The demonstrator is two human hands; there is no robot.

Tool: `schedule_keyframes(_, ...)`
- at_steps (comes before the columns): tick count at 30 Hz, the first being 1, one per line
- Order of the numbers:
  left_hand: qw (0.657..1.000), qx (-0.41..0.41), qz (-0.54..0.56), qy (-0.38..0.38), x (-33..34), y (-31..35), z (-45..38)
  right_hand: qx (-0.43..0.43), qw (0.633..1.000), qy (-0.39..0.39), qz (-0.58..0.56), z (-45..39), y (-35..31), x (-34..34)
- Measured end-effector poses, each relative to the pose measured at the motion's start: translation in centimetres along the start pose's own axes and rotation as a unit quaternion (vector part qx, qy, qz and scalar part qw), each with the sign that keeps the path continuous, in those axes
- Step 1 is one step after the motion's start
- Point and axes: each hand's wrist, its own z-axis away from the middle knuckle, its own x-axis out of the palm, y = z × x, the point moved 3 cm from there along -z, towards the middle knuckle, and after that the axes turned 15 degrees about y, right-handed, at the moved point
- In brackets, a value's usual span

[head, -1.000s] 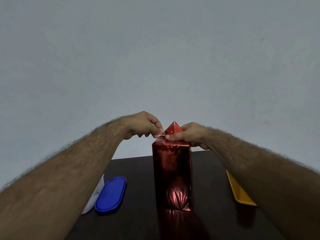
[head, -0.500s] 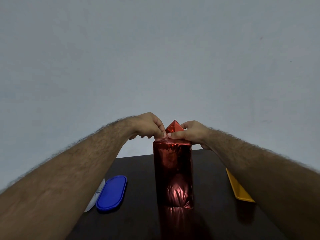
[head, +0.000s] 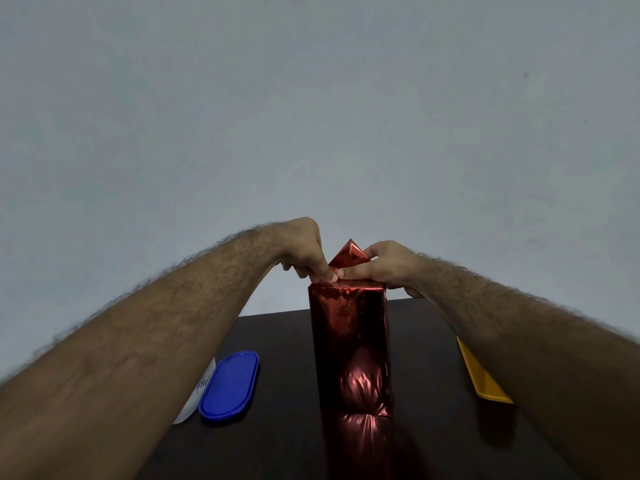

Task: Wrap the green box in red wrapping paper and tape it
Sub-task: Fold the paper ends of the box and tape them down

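Observation:
A tall box covered in shiny red wrapping paper stands upright on the dark table; no green shows. At its top a triangular paper flap sticks up. My left hand has its fingers curled, and the tips press the paper at the top left edge of the box. My right hand pinches the base of the flap between thumb and fingers, right beside the left fingertips. The top face of the box is hidden behind both hands.
A blue oval lid lies on the table to the left, with a white object partly under my left forearm. A yellow tray lies at the right, half hidden by my right forearm. A plain grey wall stands behind.
Both hands have stayed at the box top. The left fingertips have moved closer to the flap and pressed down. The view has shifted slightly.

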Motion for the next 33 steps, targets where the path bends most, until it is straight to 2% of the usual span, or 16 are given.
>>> schedule_keyframes(3, 0.999, -0.024, 0.026, 0.006, 0.1, -0.4, 0.4, 0.003, 1.000, 0.004, -0.003, 0.0, 0.0, -0.1)
schedule_keyframes(6, 0.997, -0.050, 0.035, 0.042, 0.1, -1.0, 0.7, 0.012, 1.000, 0.008, 0.000, 0.0, 0.3, -0.3)
schedule_keyframes(8, 0.993, -0.096, 0.040, 0.058, 0.3, -1.9, 1.1, 0.021, 1.000, 0.007, 0.010, 0.0, 0.4, -0.4)
schedule_keyframes(13, 0.949, -0.235, 0.200, 0.062, 2.5, -4.6, 1.7, 0.032, 0.999, 0.002, 0.011, 0.2, 0.5, -0.3)
schedule_keyframes(15, 0.940, -0.231, 0.235, 0.094, 3.3, -5.0, 1.9, 0.033, 0.999, 0.004, 0.015, 0.3, 0.5, -0.3)
schedule_keyframes(20, 0.922, -0.230, 0.304, 0.071, 5.1, -4.3, 3.0, 0.018, 1.000, 0.017, 0.014, 0.4, 0.6, -0.4)
schedule_keyframes(30, 0.869, -0.266, 0.398, 0.125, 7.2, -1.3, 5.5, 0.044, 0.998, 0.041, -0.001, 1.9, -0.1, -0.8)
schedule_keyframes(33, 0.877, -0.217, 0.399, 0.158, 7.0, -1.7, 5.8, 0.047, 0.997, 0.061, -0.030, 2.6, -0.5, -1.2)
